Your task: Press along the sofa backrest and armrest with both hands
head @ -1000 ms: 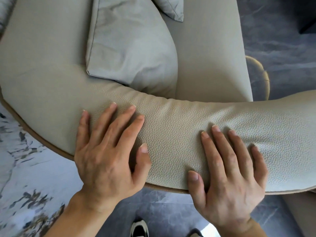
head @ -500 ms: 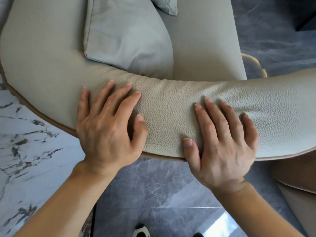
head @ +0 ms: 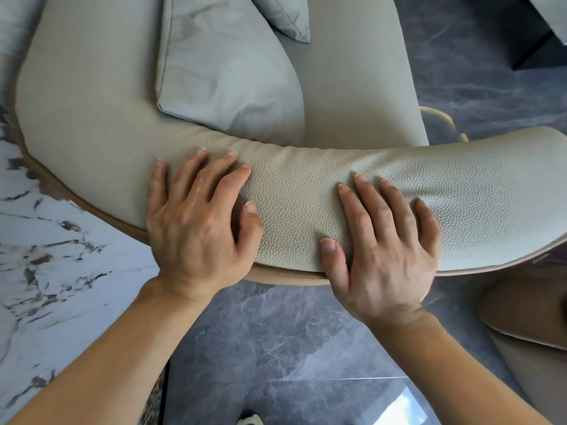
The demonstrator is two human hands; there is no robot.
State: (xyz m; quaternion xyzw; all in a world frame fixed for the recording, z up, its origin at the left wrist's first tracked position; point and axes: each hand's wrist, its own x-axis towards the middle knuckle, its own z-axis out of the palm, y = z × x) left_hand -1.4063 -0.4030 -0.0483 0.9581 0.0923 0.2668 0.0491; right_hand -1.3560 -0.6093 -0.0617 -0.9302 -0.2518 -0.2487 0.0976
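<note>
Our left hand (head: 196, 228) and right hand (head: 383, 250) lie flat, fingers spread wide, holding nothing, on the curved beige bumpy-leather sofa backrest (head: 294, 191) across the frame's middle. We should push down evenly with both palms.

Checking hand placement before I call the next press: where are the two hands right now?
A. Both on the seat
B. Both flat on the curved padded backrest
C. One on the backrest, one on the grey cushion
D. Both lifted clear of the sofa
B: the left hand and right hand both lie palm-down, fingers spread, on the backrest; the grey cushion is untouched.
</note>
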